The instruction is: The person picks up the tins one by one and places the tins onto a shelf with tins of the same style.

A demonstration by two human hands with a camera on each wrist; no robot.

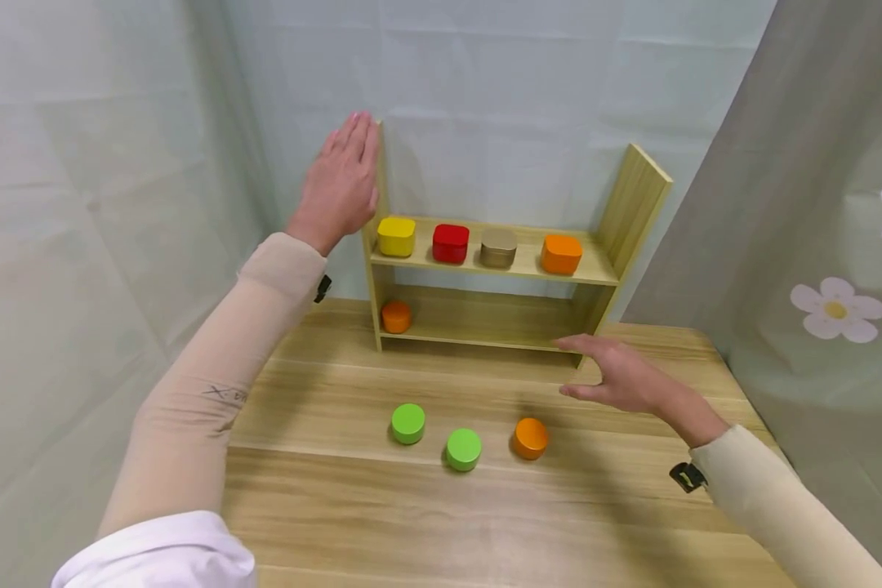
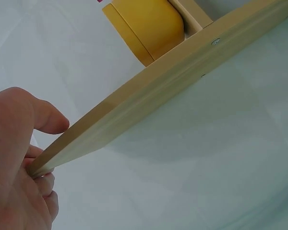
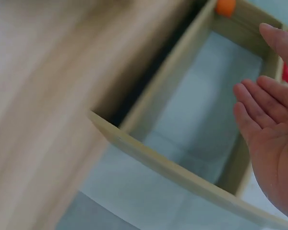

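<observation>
Steadying the shelf, other hand hovering.

My left hand (image 1: 344, 175) is lying flat, fingers straight and together, against the top of the left side panel of the wooden shelf (image 1: 632, 204), which is standing at the back of the surface (image 1: 485, 523). My right hand (image 1: 621, 377) is hovering spread and empty just in front of the shelf's lower right corner, gripping nothing. The orange tin (image 1: 531, 438) is sitting on the surface near it, beside two green tins (image 1: 463, 449). Four more tins are lining the upper board.

Beige tight arm sleeves, faint dark lettering on left sleeve; white cuff near shoulder; small black wrist clips.
</observation>
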